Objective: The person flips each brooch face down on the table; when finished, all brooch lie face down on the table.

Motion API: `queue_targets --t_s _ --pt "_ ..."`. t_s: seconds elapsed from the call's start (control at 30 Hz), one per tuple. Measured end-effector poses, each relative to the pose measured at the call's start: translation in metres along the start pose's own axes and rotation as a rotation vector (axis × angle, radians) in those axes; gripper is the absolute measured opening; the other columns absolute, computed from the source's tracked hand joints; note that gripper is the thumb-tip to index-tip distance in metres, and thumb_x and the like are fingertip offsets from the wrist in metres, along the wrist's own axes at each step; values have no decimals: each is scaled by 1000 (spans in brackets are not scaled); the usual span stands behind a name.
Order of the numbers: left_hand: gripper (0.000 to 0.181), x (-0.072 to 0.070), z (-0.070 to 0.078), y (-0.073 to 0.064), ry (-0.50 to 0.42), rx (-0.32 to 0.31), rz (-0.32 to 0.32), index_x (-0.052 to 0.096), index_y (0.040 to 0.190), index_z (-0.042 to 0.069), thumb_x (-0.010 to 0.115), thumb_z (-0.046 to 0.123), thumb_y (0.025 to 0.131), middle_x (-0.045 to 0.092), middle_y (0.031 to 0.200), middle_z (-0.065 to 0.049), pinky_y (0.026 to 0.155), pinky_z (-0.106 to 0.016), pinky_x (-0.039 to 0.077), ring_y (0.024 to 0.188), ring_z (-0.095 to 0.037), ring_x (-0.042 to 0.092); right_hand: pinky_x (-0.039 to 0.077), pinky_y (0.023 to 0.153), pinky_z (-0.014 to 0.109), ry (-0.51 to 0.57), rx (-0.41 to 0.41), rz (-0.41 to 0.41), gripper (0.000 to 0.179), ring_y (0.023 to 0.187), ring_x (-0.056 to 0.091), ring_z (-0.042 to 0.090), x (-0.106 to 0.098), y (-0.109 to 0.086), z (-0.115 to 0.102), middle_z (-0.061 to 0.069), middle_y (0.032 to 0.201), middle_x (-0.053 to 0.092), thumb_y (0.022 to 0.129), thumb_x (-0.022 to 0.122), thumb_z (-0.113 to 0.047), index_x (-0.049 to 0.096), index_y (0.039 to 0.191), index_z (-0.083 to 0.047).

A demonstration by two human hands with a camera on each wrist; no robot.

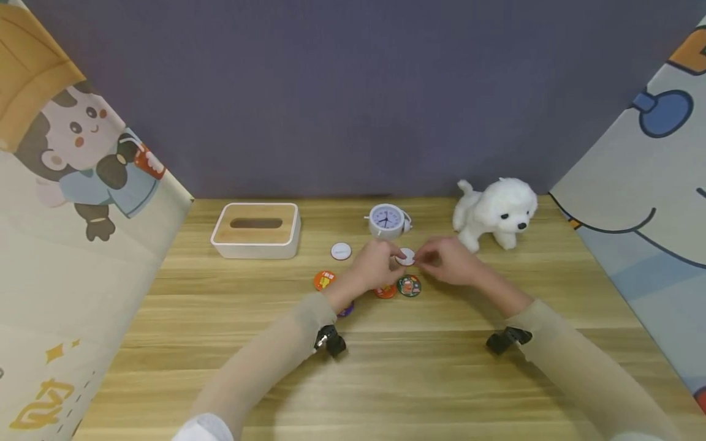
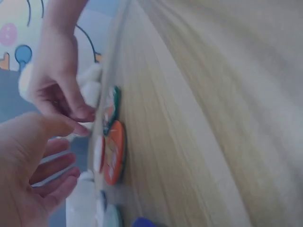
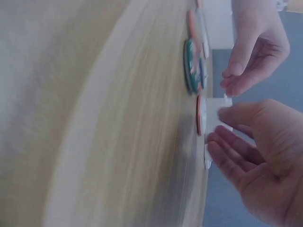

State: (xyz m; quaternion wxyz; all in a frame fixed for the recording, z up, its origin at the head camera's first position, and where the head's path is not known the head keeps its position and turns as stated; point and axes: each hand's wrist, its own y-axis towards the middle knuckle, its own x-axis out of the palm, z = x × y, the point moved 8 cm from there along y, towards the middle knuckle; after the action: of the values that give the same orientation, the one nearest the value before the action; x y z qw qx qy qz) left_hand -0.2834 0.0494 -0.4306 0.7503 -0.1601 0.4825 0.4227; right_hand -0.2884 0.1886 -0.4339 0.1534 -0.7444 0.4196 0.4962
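A white round badge with a red edge (image 1: 406,256) lies face down between the two hands, flat on the table in the right wrist view. My left hand (image 1: 377,266) is at its left side, fingers bent loosely and nothing seen between them. From the right, my right hand (image 1: 449,260) has its fingertips right at the badge's edge; in the right wrist view a gap separates thumb and fingers. Just below lie a green badge (image 1: 409,285) and an orange-red badge (image 1: 384,292), the latter partly hidden by the left hand.
Further left are another white badge (image 1: 341,251), an orange badge (image 1: 325,280) and a purple badge (image 1: 345,309) half covered by the left wrist. Behind stand a white alarm clock (image 1: 386,220), a tissue box (image 1: 256,230) and a white plush dog (image 1: 496,211). Walls enclose the table (image 1: 419,380).
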Motion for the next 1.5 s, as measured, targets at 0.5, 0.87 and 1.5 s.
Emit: queue_targets --t_s 0.5,0.87,1.5 --pt "24 20 13 -18 28 31 -72 83 105 14 88 24 83 81 92 3 76 -25 58 82 -11 68 56 69 22 45 126 -84 46 79 65 11 20 -26 -21 5 92 72 77 92 -13 76 118 -1" --pt "29 23 15 -18 32 66 -72 83 110 13 90 23 84 82 94 2 74 -24 56 80 -10 65 61 68 20 135 178 -78 40 78 68 8 23 -28 -19 3 90 74 80 89 -6 75 117 0" --pt "37 11 6 -13 -145 26 58 79 124 8 86 14 88 77 108 -7 77 -17 56 88 -13 69 64 75 19 500 281 73 38 80 74 5 23 -32 5 21 97 77 85 85 2 71 119 10"
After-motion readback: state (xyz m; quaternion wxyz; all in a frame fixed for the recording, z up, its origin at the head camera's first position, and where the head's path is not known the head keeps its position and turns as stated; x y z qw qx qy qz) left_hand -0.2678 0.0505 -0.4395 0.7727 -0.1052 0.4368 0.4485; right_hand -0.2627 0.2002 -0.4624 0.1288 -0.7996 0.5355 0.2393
